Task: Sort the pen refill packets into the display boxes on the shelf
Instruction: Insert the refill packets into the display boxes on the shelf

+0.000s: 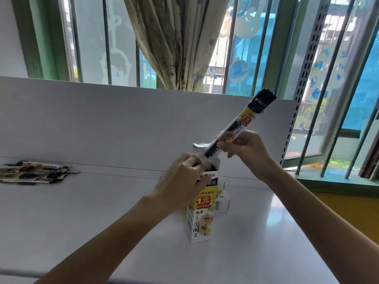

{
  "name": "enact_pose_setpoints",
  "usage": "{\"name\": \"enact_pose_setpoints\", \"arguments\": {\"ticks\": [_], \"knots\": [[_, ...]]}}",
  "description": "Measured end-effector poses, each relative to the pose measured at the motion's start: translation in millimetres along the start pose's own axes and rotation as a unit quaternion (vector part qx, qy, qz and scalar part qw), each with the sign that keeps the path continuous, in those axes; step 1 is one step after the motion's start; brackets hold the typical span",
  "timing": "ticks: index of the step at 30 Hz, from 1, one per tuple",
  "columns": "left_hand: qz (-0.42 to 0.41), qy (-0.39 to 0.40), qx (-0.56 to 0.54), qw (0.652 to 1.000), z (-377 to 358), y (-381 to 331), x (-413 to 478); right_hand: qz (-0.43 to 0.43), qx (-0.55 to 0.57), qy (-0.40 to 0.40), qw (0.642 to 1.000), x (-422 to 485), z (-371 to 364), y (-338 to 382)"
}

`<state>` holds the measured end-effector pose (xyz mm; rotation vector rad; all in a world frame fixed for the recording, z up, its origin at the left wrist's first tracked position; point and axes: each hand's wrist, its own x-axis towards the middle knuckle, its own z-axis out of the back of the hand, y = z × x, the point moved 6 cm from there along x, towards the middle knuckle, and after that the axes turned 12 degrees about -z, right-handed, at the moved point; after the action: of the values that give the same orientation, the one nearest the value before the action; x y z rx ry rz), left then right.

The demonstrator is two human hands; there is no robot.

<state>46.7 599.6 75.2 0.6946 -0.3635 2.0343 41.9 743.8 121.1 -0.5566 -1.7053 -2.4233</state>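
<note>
A tall white, yellow and black display box (pixel 202 214) stands upright on the white shelf (pixel 102 212), its top flaps open. My left hand (pixel 184 179) grips the box at its upper left edge. My right hand (pixel 246 150) holds a long pen refill packet (pixel 242 124) near its middle. The packet is tilted, with its lower end at the box's open mouth and its black top pointing up to the right. A pile of several more refill packets (pixel 34 171) lies flat at the far left of the shelf.
The shelf's white back panel (pixel 123 124) rises behind the box. A perforated metal upright (pixel 297 95) stands at the right end of the shelf. Behind are a barred window (pixel 256 48) and a bunched curtain (pixel 176 42). A small white box (pixel 223 203) sits right behind the display box.
</note>
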Motion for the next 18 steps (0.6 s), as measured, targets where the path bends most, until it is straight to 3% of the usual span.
{"name": "enact_pose_setpoints", "arguments": {"ticks": [7, 13, 16, 18], "knots": [[0.031, 0.035, 0.006, 0.999, -13.4, 6.3, -6.6, 0.015, 0.020, 0.032, 0.999, 3.9, -0.5, 1.1], [0.000, 0.018, -0.009, 1.000, -7.9, -3.9, -3.9, -0.003, -0.183, 0.116, 0.976, 10.8, -22.1, -9.1], [0.004, 0.015, -0.018, 1.000, -4.0, -6.0, -4.9, -0.051, -0.164, 0.189, 0.967, 9.0, -27.5, -6.4], [0.008, 0.017, -0.026, 0.999, -2.9, -5.3, -4.7, -0.038, -0.141, 0.183, 0.972, 10.5, -24.5, 1.7]]}}
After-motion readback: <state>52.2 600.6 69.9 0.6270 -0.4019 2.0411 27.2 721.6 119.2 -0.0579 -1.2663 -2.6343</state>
